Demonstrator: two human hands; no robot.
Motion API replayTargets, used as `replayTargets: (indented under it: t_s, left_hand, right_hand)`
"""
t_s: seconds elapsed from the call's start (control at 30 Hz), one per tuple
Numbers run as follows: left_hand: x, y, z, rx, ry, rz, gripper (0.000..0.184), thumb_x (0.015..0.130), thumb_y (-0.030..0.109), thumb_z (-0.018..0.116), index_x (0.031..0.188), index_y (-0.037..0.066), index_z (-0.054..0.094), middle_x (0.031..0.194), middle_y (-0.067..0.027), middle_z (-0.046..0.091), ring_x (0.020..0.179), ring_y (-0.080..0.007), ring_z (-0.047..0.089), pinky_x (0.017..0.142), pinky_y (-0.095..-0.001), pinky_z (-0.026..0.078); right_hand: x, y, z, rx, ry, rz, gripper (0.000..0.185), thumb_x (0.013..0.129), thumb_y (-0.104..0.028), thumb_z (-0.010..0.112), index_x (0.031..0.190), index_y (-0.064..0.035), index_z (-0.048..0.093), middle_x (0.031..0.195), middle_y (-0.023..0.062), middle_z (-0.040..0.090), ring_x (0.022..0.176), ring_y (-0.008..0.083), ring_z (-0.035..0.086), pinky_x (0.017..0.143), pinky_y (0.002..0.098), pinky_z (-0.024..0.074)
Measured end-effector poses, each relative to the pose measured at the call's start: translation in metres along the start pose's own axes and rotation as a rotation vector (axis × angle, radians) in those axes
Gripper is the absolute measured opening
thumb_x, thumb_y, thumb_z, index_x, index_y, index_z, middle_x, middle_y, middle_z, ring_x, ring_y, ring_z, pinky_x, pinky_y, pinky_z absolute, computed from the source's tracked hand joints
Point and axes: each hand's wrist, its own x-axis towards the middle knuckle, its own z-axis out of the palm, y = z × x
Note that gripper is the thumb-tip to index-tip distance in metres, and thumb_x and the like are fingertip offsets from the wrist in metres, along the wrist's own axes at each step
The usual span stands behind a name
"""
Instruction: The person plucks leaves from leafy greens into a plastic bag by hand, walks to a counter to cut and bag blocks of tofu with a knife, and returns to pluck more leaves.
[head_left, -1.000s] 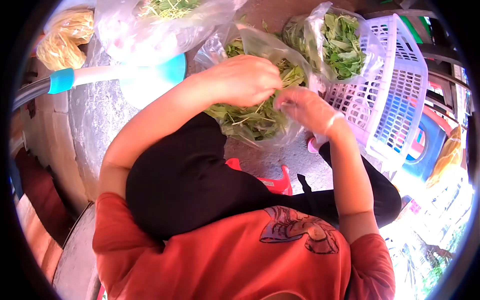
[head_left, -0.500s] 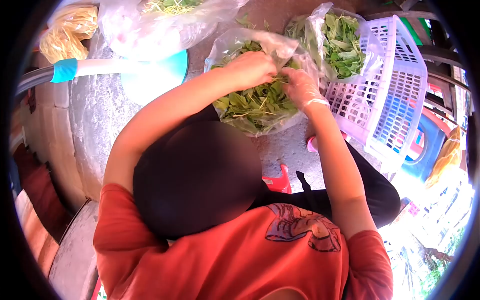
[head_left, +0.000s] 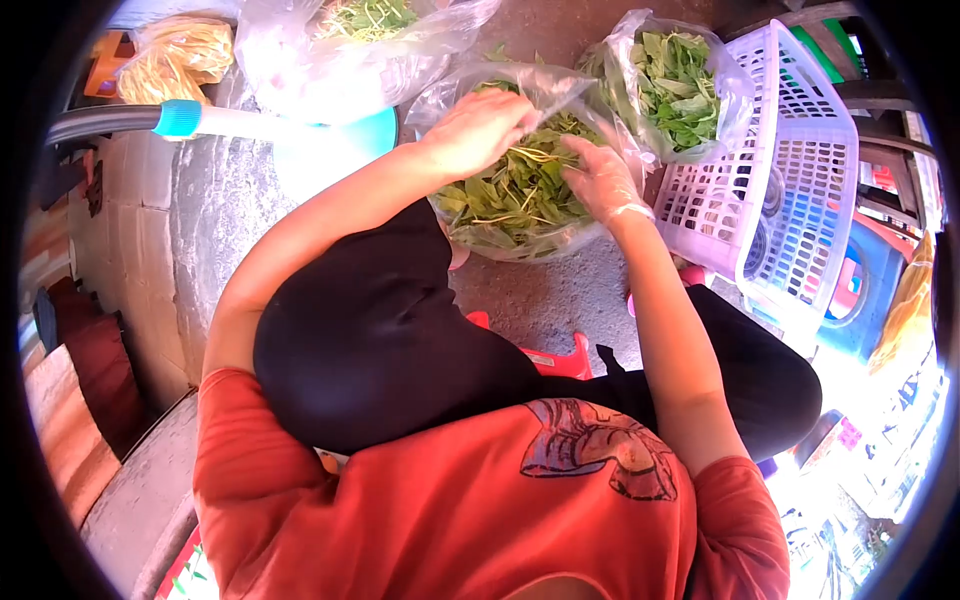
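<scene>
A clear plastic bag full of leafy green stems stands on the ground in front of my knees. My left hand is over the far left part of the bag, its fingers curled beside the plastic rim; what they hold, if anything, is hidden. On the right side of the bag, my right hand wears a thin clear glove, thumb and fingers apart against the greens. A few pale yellowish stems lie across the leaves between both hands.
Another clear bag of leaves stands beyond my right hand, beside a white perforated plastic basket. At left are a blue-rimmed white round object, a yellow bundle in plastic and a large plastic bag. A red stool edge shows below.
My hands have drawn apart, the left moving slightly up and left, leaving more of the leaves showing between them. The camera view has shifted a little.
</scene>
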Motion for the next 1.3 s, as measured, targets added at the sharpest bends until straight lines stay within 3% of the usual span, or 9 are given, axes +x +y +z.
replayTargets:
  t_s: [0.17,0.27,0.4,0.53,0.77,0.87,1.03,1.17,1.3]
  left_hand:
    - [0.011,0.012,-0.021,0.234,0.312,0.156,0.029,0.075,0.006,0.061,0.104,0.007,0.056,0.103,-0.0098,0.056,0.104,-0.0293,0.050,0.091,-0.0396,0.040]
    - [0.023,0.036,-0.044,0.130,0.127,0.263,0.025,0.076,0.006,0.061,0.101,0.006,0.057,0.100,-0.0090,0.057,0.101,-0.0286,0.052,0.088,-0.0385,0.042]
    - [0.034,0.051,-0.055,0.041,-0.102,0.243,0.019,0.080,0.009,0.059,0.098,0.003,0.060,0.095,-0.0113,0.060,0.096,-0.0302,0.056,0.086,-0.0377,0.044]
    - [0.031,0.073,-0.070,-0.096,-0.301,-0.024,0.021,0.084,0.012,0.059,0.100,0.000,0.061,0.087,-0.0114,0.065,0.080,-0.0223,0.062,0.074,-0.0336,0.048]
    - [0.019,0.087,-0.080,-0.295,-0.176,-0.327,0.017,0.083,0.016,0.059,0.085,0.001,0.068,0.069,-0.0067,0.065,0.058,-0.0136,0.058,0.056,-0.0296,0.046]
    - [0.011,0.063,-0.065,-0.274,-0.159,-0.392,0.020,0.088,0.014,0.058,0.097,-0.001,0.066,0.075,-0.0049,0.064,0.068,-0.0096,0.059,0.062,-0.0238,0.049]
    - [0.005,0.087,-0.024,0.119,0.026,0.010,0.015,0.080,0.008,0.059,0.092,0.003,0.064,0.084,-0.0146,0.063,0.079,-0.0305,0.062,0.072,-0.0357,0.049]
    - [0.012,0.089,0.008,0.060,-0.141,-0.224,0.014,0.077,0.010,0.061,0.090,0.004,0.064,0.091,-0.0135,0.061,0.088,-0.0307,0.059,0.077,-0.0373,0.047]
    - [0.002,0.068,0.030,0.475,-0.087,-0.078,0.013,0.073,0.010,0.066,0.085,0.011,0.066,0.090,-0.0056,0.059,0.096,-0.0264,0.053,0.084,-0.0400,0.040]
  right_hand:
    - [0.017,-0.012,0.009,-0.192,-0.019,-0.038,0.025,0.079,-0.025,0.062,0.099,-0.0099,0.064,0.097,0.0184,0.059,0.096,0.0365,0.055,0.085,0.0437,0.0438]
    - [0.014,-0.016,-0.006,-0.090,0.025,-0.084,0.020,0.077,-0.023,0.062,0.088,-0.0079,0.066,0.091,0.0184,0.061,0.091,0.0376,0.057,0.082,0.0448,0.0447]
    - [-0.002,-0.019,-0.037,0.194,0.117,-0.260,0.017,0.076,-0.016,0.066,0.085,-0.0028,0.062,0.079,0.0094,0.061,0.078,0.0206,0.058,0.073,0.0333,0.0457]
    - [-0.009,-0.040,-0.073,0.491,-0.071,-0.204,0.012,0.083,-0.014,0.062,0.085,-0.0033,0.059,0.079,0.0013,0.057,0.077,0.0087,0.049,0.072,0.0251,0.0426]
    - [-0.017,-0.030,-0.059,0.262,-0.043,-0.286,0.012,0.080,-0.016,0.064,0.086,-0.0065,0.059,0.082,0.0087,0.062,0.078,0.0203,0.058,0.073,0.0316,0.0460]
    - [-0.019,-0.007,-0.039,0.069,0.030,-0.220,0.011,0.078,-0.013,0.063,0.087,-0.0076,0.060,0.088,0.0134,0.062,0.082,0.0292,0.059,0.075,0.0360,0.0458]
    - [-0.019,0.009,-0.016,0.272,0.053,-0.094,0.015,0.078,-0.018,0.061,0.089,-0.0074,0.062,0.090,0.0150,0.063,0.088,0.0324,0.059,0.078,0.0388,0.0451]
    - [-0.014,0.016,-0.023,0.266,0.074,-0.098,0.019,0.079,-0.020,0.062,0.091,-0.0065,0.064,0.089,0.0164,0.064,0.090,0.0315,0.060,0.078,0.0368,0.0457]
    - [-0.018,0.014,-0.039,0.428,-0.006,-0.066,0.021,0.078,-0.022,0.062,0.092,-0.0073,0.065,0.091,0.0158,0.065,0.091,0.0301,0.060,0.078,0.0370,0.0461]
